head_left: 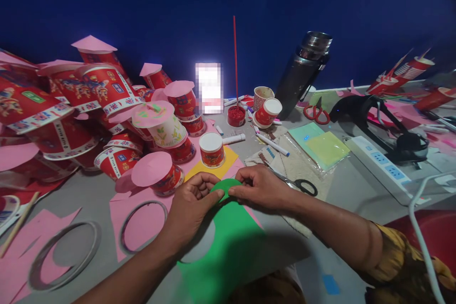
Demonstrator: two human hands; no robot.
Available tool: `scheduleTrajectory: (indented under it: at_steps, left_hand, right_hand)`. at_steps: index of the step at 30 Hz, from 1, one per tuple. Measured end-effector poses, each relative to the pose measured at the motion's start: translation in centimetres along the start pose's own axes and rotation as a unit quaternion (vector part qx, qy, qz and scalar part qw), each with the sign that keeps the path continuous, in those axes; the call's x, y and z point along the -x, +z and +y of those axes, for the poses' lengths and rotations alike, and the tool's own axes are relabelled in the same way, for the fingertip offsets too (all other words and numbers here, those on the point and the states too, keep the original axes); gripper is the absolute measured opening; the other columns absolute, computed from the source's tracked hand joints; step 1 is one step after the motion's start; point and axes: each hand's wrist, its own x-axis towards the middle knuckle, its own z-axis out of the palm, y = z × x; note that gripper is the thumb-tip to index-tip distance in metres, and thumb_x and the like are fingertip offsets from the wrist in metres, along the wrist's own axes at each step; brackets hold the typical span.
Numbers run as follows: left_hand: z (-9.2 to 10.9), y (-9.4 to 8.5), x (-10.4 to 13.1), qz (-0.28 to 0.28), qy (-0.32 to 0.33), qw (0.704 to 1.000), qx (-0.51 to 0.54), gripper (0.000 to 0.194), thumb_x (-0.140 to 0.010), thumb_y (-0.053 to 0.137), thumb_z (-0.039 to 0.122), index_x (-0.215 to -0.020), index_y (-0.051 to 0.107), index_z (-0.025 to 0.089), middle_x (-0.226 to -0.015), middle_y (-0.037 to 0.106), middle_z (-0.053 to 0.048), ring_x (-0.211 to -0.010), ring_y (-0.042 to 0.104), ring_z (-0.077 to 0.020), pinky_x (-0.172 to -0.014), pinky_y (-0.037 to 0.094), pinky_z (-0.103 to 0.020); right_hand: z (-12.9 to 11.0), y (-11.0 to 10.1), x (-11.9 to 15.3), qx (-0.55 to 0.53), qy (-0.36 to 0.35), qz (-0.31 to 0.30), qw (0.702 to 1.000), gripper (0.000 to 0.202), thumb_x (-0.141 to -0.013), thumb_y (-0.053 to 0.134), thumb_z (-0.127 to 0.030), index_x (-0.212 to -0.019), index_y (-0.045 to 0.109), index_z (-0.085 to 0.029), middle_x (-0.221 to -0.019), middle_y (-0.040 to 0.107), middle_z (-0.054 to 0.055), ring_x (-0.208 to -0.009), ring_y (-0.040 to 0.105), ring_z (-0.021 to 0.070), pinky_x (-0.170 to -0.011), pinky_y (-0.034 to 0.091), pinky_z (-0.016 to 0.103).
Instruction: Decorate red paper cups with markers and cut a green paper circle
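A small round piece of green paper (228, 184) is pinched between my two hands above the table. My left hand (197, 194) grips its left edge between thumb and fingers. On its right edge, my right hand (258, 189) presses with thumb and curled fingers. Under my hands lies a larger green sheet (228, 242), with a round hole at its left side where the grey table shows. A short red paper cup with a white top (212, 149) stands just beyond my hands on a yellow sheet (230, 156). Black-handled scissors (302, 186) lie beside my right wrist.
Many red paper cups with pink paper tops (114, 88) are piled at left. Grey rings (64, 256) lie on pink paper. Behind are markers (272, 145), a glue pot (236, 116) and a black flask (302, 73). A power strip (379, 166) and white cable (415, 228) are at right.
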Motion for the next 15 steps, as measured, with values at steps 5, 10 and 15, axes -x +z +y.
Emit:
scheduleTrajectory:
  at_steps: [5,10,15]
  left_hand:
    - [0.10,0.00,-0.07,-0.006,-0.013,1.000,-0.008,0.029,-0.066,0.088,0.032,-0.085,0.070,0.020,-0.070,0.068,0.003,-0.068,0.062,-0.0144,-0.066,0.049,-0.026]
    - [-0.02,-0.15,-0.17,-0.042,-0.025,0.998,-0.044,0.035,-0.066,0.087,0.038,-0.091,0.071,0.019,-0.085,0.076,-0.003,-0.080,0.068,-0.0205,-0.073,0.052,-0.031]
    - [-0.61,-0.16,-0.26,-0.047,-0.012,0.996,-0.080,0.040,-0.065,0.086,0.036,-0.099,0.071,0.020,-0.089,0.076,-0.004,-0.086,0.069,-0.0235,-0.076,0.052,-0.032]
  right_hand:
    - [0.09,0.17,0.00,-0.036,0.031,-0.015,0.999,0.034,-0.086,0.075,-0.030,-0.064,0.051,-0.022,-0.057,0.062,-0.005,-0.054,0.054,0.0103,-0.051,0.034,0.022]
    - [0.19,0.39,-0.01,-0.054,0.040,-0.026,0.997,0.032,-0.084,0.075,-0.030,-0.065,0.051,-0.022,-0.057,0.061,-0.005,-0.054,0.058,0.0116,-0.049,0.035,0.021]
    - [-0.43,0.38,-0.01,-0.032,0.054,-0.023,0.998,0.033,-0.081,0.076,-0.025,-0.062,0.050,-0.022,-0.056,0.060,-0.006,-0.054,0.054,0.0106,-0.049,0.031,0.021]
